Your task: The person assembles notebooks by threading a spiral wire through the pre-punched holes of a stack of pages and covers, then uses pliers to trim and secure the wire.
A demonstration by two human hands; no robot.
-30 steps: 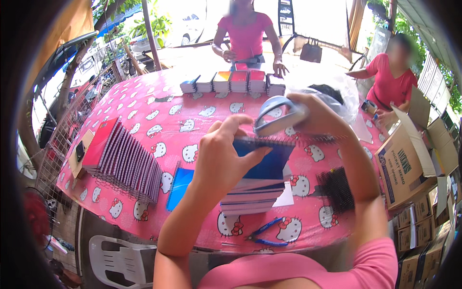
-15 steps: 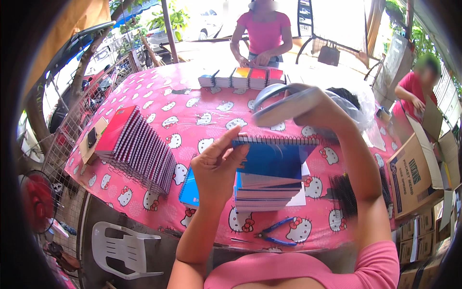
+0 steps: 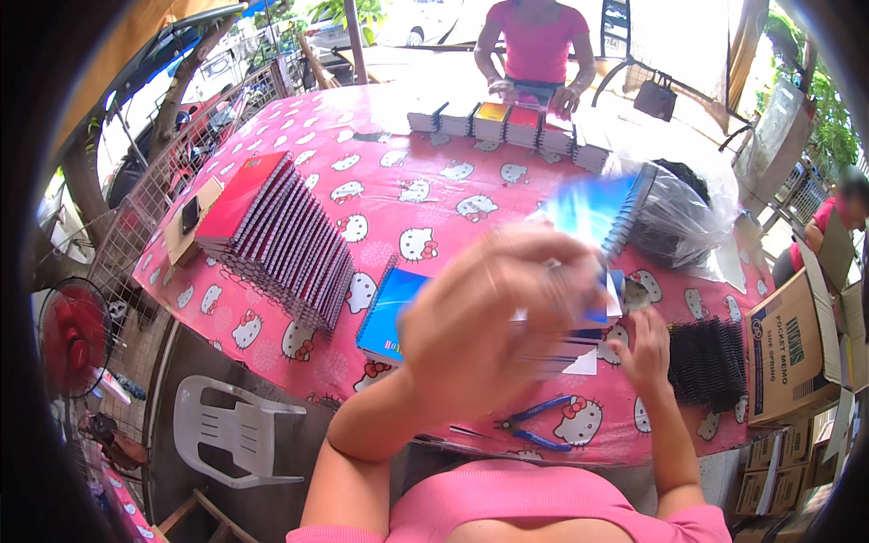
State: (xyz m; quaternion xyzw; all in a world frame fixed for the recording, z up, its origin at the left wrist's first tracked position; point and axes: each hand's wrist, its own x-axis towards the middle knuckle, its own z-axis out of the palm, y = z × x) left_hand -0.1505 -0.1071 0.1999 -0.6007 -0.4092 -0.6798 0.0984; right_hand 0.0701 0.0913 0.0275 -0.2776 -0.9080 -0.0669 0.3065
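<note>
A blue spiral notebook (image 3: 588, 213) is tilted up over the table, its black spiral on the right. My left hand (image 3: 507, 308), smeared by motion, is closed at its lower edge. My right hand (image 3: 647, 348) has its fingers apart beside the stack of notebooks (image 3: 575, 353), close to a roundish grey object (image 3: 634, 294) that I cannot make out. Left of the stack lies another blue notebook (image 3: 389, 308), partly behind my left arm. Blue-handled pliers (image 3: 541, 423) rest near the table edge. A bundle of black spiral wires (image 3: 708, 362) sits right of my right hand.
A tall stack of red spiral notebooks (image 3: 281, 240) stands left on the pink tablecloth (image 3: 317, 136). Small notepads (image 3: 523, 125) line the far side before a person in pink (image 3: 536, 45). A clear bag (image 3: 688, 217) and carton (image 3: 792, 348) are right; a white chair (image 3: 231, 430) stands left.
The notebook has been lifted and turned from lying over the stack to upright at the right. My right hand has come down from above and let go of the blurred grey object. The view has shifted.
</note>
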